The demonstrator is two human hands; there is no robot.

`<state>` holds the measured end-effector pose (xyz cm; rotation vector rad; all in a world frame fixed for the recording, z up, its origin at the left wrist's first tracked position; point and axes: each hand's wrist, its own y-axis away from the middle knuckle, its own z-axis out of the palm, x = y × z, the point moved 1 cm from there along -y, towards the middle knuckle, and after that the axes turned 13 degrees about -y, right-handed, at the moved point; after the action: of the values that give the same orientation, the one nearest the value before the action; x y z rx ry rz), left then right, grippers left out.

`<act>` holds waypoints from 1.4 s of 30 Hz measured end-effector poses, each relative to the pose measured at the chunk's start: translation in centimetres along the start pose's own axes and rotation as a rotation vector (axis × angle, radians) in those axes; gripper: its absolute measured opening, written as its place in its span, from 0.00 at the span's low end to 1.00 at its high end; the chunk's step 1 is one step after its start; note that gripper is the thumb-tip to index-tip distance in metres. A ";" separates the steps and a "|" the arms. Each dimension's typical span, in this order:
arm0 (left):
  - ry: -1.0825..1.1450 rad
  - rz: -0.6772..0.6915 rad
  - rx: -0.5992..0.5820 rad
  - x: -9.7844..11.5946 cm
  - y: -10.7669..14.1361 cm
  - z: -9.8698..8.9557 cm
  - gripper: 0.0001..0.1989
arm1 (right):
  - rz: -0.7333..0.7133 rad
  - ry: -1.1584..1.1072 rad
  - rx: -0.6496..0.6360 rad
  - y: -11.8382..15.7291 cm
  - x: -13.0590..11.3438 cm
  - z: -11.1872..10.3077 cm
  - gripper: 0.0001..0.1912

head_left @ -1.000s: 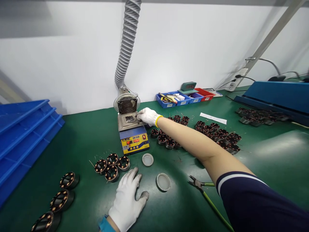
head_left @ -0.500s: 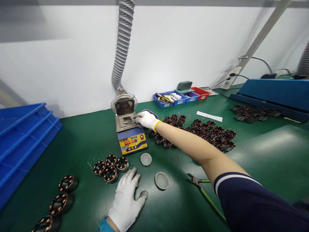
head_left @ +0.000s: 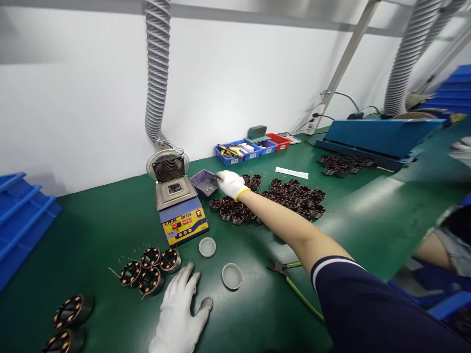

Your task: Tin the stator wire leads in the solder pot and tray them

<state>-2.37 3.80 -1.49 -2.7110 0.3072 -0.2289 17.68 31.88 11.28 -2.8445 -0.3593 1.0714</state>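
Observation:
My left hand [head_left: 180, 314], in a white glove with darkened fingertips, lies on the green bench with its fingers spread and holds nothing. Close beyond its fingertips is a cluster of wound motor stators [head_left: 150, 280] with thin wire ends sticking out. My right hand [head_left: 231, 183], also gloved, is at the right rim of a purple tray [head_left: 203, 182] that has small silvery bits in it. Its fingers are closed, and what they hold is hidden. Left of that tray stands a yellow and blue solder pot [head_left: 186, 224] with a lit red display and a square opening.
Two small round dishes [head_left: 232, 276] sit in front, with green-handled cutters [head_left: 294, 284] to their right. Many stators [head_left: 290, 196] cover the bench beyond my right arm. Small parts bins [head_left: 230, 156] line the wall. Blue crates [head_left: 25, 220] stand left; a person's leg [head_left: 437, 250] shows right.
My right hand has gone from above the solder pot's opening to the purple tray's right side. My view has turned right. The left hand keeps its place on the bench.

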 end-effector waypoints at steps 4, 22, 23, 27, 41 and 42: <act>0.003 0.010 0.008 -0.2 -0.1 0.2 0.22 | -0.001 0.108 -0.018 0.5 0.7 1.0 0.18; 0.077 -0.057 0.024 2.2 0.0 -4.6 0.21 | -0.696 0.173 -0.169 6.0 -4.0 6.0 0.17; 0.045 -0.077 0.044 2.3 0.2 -5.6 0.22 | -0.729 0.209 -0.168 6.3 -4.2 6.1 0.17; -0.201 -0.482 0.166 0.0 3.6 -11.2 0.21 | -0.814 0.077 -0.088 9.3 -4.9 4.4 0.19; 0.251 -1.171 0.224 -2.6 12.5 -11.9 0.22 | -0.364 -0.591 -0.945 25.5 -6.9 2.7 0.23; 0.343 -1.123 0.240 -1.2 11.1 -11.4 0.24 | -0.217 -0.678 -1.006 26.3 -7.1 3.6 0.30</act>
<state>-7.87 -10.05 4.15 -2.2842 -1.1063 -0.9503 15.15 4.60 9.03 -2.8479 -1.6028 2.2713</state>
